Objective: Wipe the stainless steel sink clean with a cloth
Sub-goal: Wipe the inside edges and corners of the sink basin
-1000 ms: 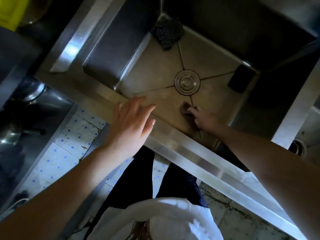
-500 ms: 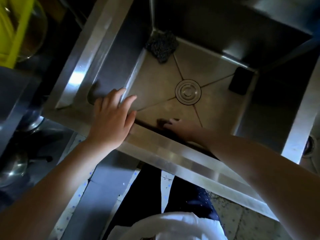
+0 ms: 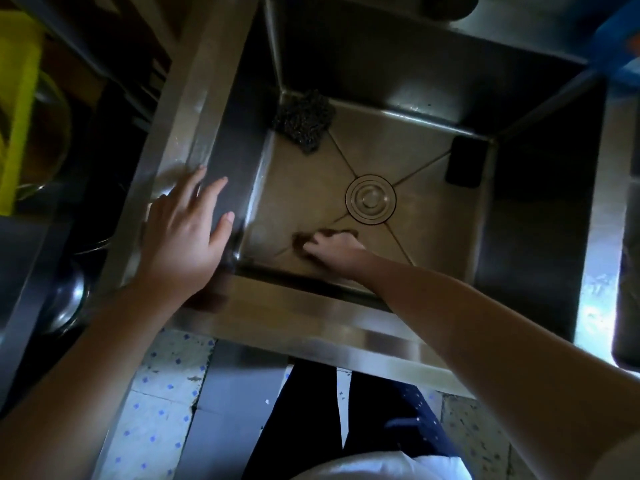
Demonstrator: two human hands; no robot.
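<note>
Wiping: right hand (image 3: 332, 249), fingers bent over a dark cloth (image 3: 299, 238), presses it on the sink (image 3: 426, 161) floor beside the drain (image 3: 370, 199) | left hand (image 3: 183, 233) flat, fingers spread, empty, bracing on the rim | tip: probably overlap firm strokes toward the corners

The stainless steel sink (image 3: 408, 133) is a deep square basin with a dull, smeared floor and 4 creases running in to the round drain (image 3: 370, 199) at its centre. The cloth (image 3: 300, 239), small, dark brown and crumpled, lies on the floor just left of the drain on the person's side, mostly covered by the right hand (image 3: 330, 249) gripping it.
</note>
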